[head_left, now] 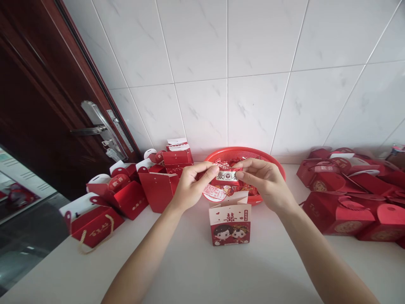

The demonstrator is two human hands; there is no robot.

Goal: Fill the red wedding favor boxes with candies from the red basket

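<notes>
Both my hands pinch a red wrapped candy (226,176) by its two ends, with its white printed label facing me. My left hand (198,181) grips its left end between thumb and forefinger. At the other end, my right hand (264,179) holds it the same way. Below and nearer to me, a small red and white gift box (230,226) with two cartoon figures stands upright, its top flaps raised. Just behind the candy is a red plastic basket (280,166) with several wrapped sweets inside, partly hidden by my hands.
Several red gift boxes (131,198) with open tops stand at the left on the white table (177,261). More red boxes (338,215) are grouped at the right. A tiled wall (202,109) rises behind, and a dark door with a metal handle (91,131) is at the left.
</notes>
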